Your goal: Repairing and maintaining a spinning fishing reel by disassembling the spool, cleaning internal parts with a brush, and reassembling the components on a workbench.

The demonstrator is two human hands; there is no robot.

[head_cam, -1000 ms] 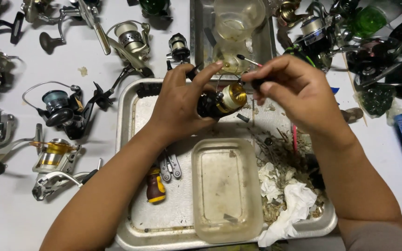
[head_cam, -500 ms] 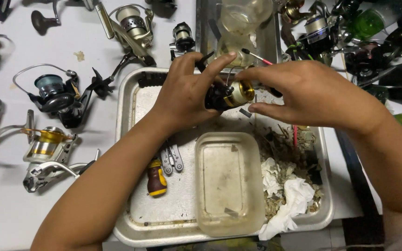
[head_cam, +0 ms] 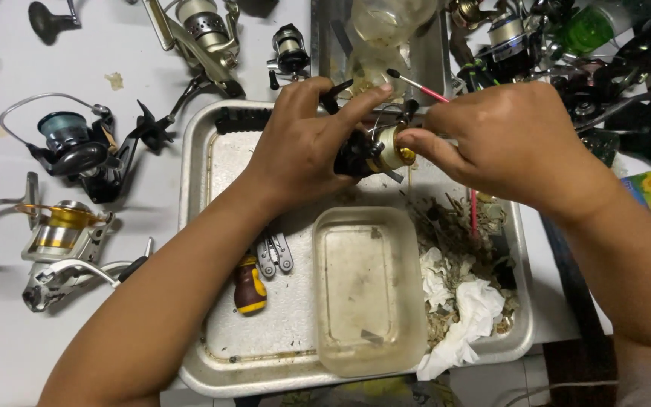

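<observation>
**A:** Head cam has us looking down at our left hand (head_cam: 303, 147) wrapped around a small black and gold fishing reel (head_cam: 374, 153), held just above the far end of the metal tray (head_cam: 197, 226).

**B:** Yep, and our right hand (head_cam: 506, 143) pinches the reel's gold spool end. Near us in the tray sit a clear plastic tub (head_cam: 367, 290), a yellow-handled screwdriver (head_cam: 250, 285) and crumpled tissue (head_cam: 465, 316).

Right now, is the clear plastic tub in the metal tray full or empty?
Nearly empty: the clear plastic tub sits upright in the metal tray, and its smudged bottom shows through, with only a small scrap near one corner.
</observation>
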